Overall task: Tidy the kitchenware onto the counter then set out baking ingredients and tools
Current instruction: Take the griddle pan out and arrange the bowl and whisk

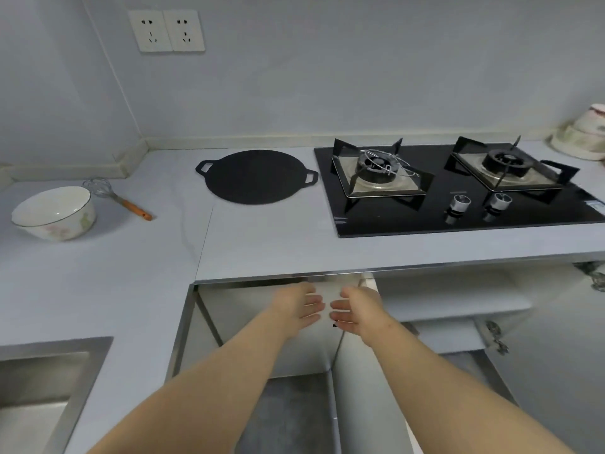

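Observation:
On the pale counter [262, 244] lie a flat black griddle pan [257, 176], a white flowered bowl [54, 213] at the left, and a wire whisk with an orange handle [121, 199] behind the bowl. Below the counter's front edge, my left hand [302, 306] and my right hand [355, 311] reach side by side toward the white cabinet doors [327, 339]. The fingers of both hands are straight and hold nothing. The fingertips nearly meet at the gap between the two doors.
A black two-burner gas hob [458, 188] fills the counter's right half, with a wire rack [388, 165] on its left burner. Stacked bowls [582, 136] stand at the far right. A steel sink [42, 388] is at the lower left. Wall sockets [167, 31] hang above.

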### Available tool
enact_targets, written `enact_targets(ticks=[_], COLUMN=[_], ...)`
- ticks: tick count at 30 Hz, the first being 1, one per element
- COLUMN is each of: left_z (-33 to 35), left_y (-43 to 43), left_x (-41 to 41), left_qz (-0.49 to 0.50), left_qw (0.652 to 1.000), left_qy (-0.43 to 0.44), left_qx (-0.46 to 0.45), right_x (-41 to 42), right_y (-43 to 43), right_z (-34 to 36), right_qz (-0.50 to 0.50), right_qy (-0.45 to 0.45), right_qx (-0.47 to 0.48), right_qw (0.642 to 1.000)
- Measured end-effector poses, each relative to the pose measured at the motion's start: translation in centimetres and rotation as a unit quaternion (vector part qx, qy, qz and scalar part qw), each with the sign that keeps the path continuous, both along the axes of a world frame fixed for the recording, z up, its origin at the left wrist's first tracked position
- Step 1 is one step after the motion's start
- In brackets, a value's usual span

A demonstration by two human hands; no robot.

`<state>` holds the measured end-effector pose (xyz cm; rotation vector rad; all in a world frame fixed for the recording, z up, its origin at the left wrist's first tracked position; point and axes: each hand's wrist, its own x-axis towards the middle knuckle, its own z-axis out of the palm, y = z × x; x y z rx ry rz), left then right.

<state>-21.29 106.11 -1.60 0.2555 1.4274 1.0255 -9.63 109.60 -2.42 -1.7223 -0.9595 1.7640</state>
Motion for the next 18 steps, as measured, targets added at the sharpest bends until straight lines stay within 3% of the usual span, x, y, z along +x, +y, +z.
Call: enact_targets(ticks=[3, 7, 12, 18], left_z=[-1.0, -3.3, -5.0, -6.3], left_y=[-2.2, -4.1, -4.4, -4.3], left_x=[3.4, 8.3, 15.2, 17.9], left_qz=[-0.052, -0.136, -0.149, -0.102], left_qw=[0.997, 0.974, 0.981, 0.984], left_qy=[0.042, 0.176, 0.111, 0.13], left_qx=[-0.033, -0.036, -0.051, -0.059], right_x=[3.9, 9.0, 15.6, 21.4], right_y=[-2.9, -4.0, -3.4, -3.0], right_z=[-1.2, -2.5, -3.6, -4.5], right_qz=[-0.026, -0.06, -0.039, 0.001], right_qy=[0.003, -0.003, -0.028, -0.04], right_qx=[-0.016, -0.018, -0.011, -0.044], right_qw=[1.0, 0.998, 0.999, 0.998])
